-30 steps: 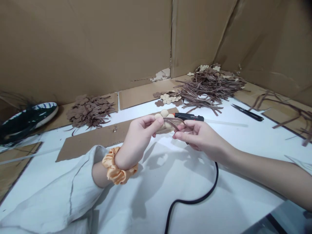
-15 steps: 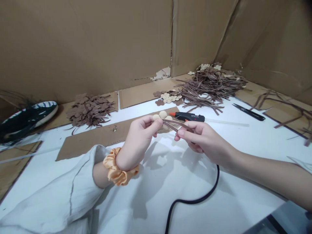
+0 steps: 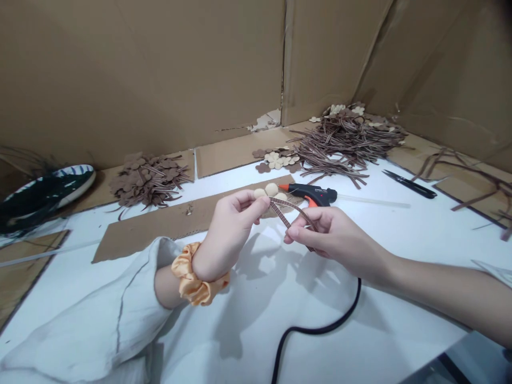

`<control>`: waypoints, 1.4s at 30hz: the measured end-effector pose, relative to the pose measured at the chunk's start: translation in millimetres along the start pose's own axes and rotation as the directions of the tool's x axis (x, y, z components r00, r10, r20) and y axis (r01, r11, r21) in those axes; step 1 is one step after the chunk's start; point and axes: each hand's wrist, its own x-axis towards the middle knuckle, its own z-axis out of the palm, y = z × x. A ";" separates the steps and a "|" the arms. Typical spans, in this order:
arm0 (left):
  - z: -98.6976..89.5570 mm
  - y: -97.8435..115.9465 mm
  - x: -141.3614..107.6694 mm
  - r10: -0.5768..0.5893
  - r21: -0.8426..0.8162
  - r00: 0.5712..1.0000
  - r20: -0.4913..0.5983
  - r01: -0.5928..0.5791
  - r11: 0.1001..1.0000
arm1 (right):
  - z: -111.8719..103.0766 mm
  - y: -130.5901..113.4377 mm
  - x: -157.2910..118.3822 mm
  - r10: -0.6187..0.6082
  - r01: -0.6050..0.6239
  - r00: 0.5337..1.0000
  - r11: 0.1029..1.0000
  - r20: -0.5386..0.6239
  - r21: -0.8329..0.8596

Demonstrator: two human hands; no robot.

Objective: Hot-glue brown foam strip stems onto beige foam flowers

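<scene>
Currently, a beige felt flower (image 3: pixel 271 190) is pinched closely between thumb and fingers of the left hand (image 3: pixel 228 234), above a cardboard strip (image 3: pixel 176 224). A striped brown ribbon (image 3: pixel 291 213) is looped from the flower and gripped between thumb and fingers of the right hand (image 3: pixel 334 237). A glue gun (image 3: pixel 314 194) is laid just behind the hands on the white table (image 3: pixel 256 325), with a black cord (image 3: pixel 316 330) trailing across it.
</scene>
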 end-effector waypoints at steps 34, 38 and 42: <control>-18.0 20.1 10.4 0.068 -0.021 0.997 0.028 -0.068 0.997 | -10.3 2.4 11.7 -0.079 0.082 0.979 0.997 -0.187 0.014; -17.9 22.1 11.0 0.054 -0.093 0.997 0.055 -0.049 0.994 | -10.0 4.4 13.1 -0.022 0.035 0.982 0.997 -0.187 0.071; -17.0 24.2 10.6 0.035 -0.138 0.997 0.065 -0.026 0.990 | -8.2 5.0 14.2 0.006 0.012 0.984 0.995 -0.179 0.099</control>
